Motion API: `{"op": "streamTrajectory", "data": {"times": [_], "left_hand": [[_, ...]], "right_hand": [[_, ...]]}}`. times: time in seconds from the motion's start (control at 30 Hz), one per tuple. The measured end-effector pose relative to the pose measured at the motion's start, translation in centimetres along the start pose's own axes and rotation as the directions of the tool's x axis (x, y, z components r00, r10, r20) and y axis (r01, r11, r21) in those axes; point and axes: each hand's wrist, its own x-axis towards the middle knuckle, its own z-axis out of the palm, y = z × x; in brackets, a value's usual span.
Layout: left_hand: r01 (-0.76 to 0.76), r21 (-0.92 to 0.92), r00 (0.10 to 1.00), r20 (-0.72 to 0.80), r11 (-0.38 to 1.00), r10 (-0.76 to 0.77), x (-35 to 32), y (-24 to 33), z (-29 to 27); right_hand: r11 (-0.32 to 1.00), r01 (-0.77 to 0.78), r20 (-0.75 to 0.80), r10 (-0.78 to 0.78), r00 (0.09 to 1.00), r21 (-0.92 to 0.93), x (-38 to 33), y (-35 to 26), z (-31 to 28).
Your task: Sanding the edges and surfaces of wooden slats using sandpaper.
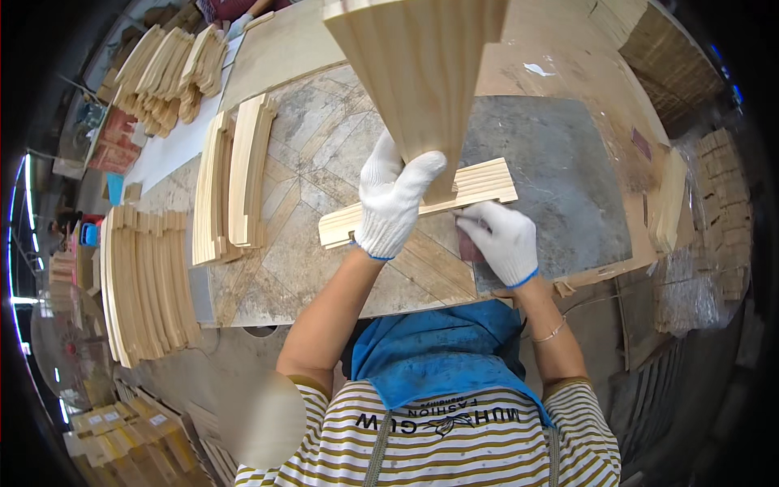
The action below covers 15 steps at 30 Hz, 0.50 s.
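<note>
A pale wooden board (418, 81) rises toward me, its lower end against a ribbed wooden crosspiece (487, 183) that lies slanted over the table; I cannot tell if they are joined. My left hand (393, 195), in a white knit glove, is wrapped round the lower part of the board. Gloved the same way, my right hand (503, 242) is closed by the crosspiece's near edge, thumb and forefinger together. Under its fingers shows a reddish-brown piece of sandpaper (468, 247), partly hidden by the glove.
Curved wooden pieces (250, 174) lie on the left of the worktable (324, 105). More stacks (146, 284) stand farther left, with another pile (166, 77) at the far left. A dark sheet (560, 178) covers the table's right part. A co-worker's hand (238, 27) shows at the top.
</note>
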Motion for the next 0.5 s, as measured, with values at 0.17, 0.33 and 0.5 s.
{"op": "streamTrajectory", "data": {"times": [0.17, 0.33, 0.5], "left_hand": [[0.005, 0.044, 1.000, 0.025, 0.999, -0.006, 0.7, 1.3, -0.8], [0.070, -0.078, 0.997, -0.008, 0.995, -0.071, 0.6, 2.1, -1.0], [0.107, -0.152, 0.994, -0.015, 0.983, -0.111, -1.1, 4.2, -0.5]], "right_hand": [[0.894, -0.153, 0.012, 0.163, 0.987, 0.421, 0.1, 0.3, -0.6], [0.907, -0.017, -0.035, 0.035, 0.999, 0.421, 1.6, -2.6, -0.1], [0.985, -0.124, 0.286, 0.085, 0.954, 0.120, 1.9, -3.2, -0.2]]}}
